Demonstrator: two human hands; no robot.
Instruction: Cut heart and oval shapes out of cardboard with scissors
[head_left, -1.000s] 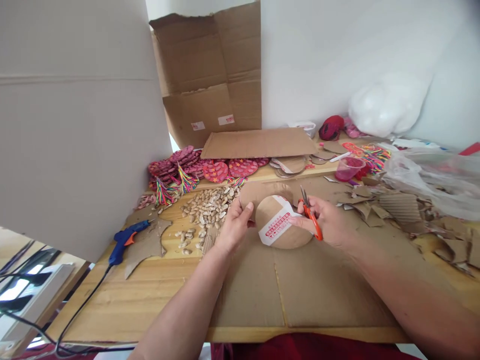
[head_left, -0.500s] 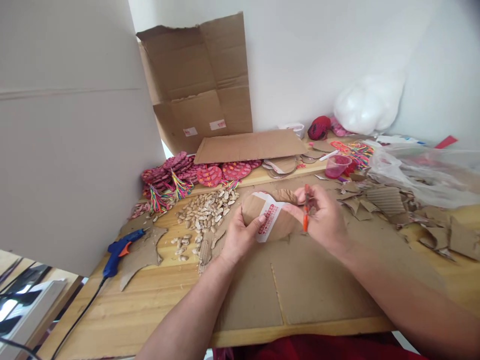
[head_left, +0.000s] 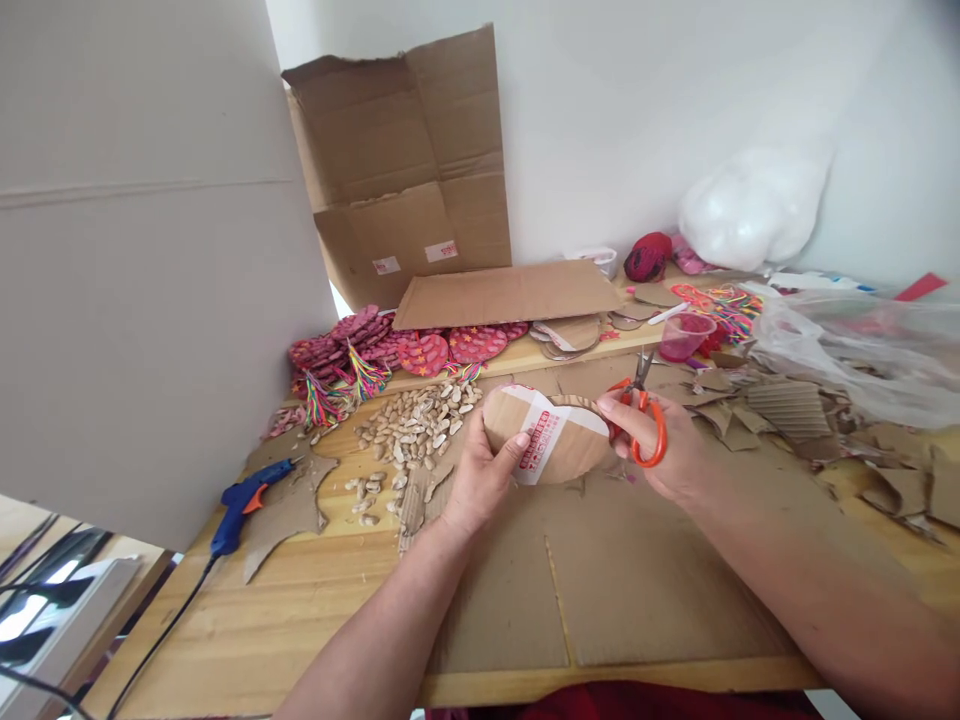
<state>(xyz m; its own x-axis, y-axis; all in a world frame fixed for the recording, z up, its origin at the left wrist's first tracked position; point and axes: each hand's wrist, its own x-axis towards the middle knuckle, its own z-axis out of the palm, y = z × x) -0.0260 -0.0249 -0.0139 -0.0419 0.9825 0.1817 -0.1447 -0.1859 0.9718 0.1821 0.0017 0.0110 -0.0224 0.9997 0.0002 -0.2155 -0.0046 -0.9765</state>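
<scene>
A rounded, peanut-like cardboard cutout [head_left: 574,447] with a white printed tape strip across it is gripped in my left hand [head_left: 484,475], thumb on top and fingers beneath. My right hand [head_left: 660,440] holds orange-handled scissors [head_left: 658,435], their blades pointing up and away from me. The fingertips of that hand are close to the cutout's right edge; whether they press on it I cannot tell. Below both hands lies a large flat cardboard sheet [head_left: 637,590] on the wooden table.
Peanuts [head_left: 420,420] are piled left of my hands, beyond them a blue glue gun [head_left: 244,505] with its cord. Cardboard scraps [head_left: 787,410] and a clear plastic bag [head_left: 847,340] lie right. Decorated pink pieces [head_left: 424,352], a pink cup [head_left: 686,335] and folded cardboard [head_left: 510,292] stand at the back.
The scissors have turned in my right hand, so the blades now point away and the handles show to the right. A brown flap at the cutout's upper right edge no longer shows.
</scene>
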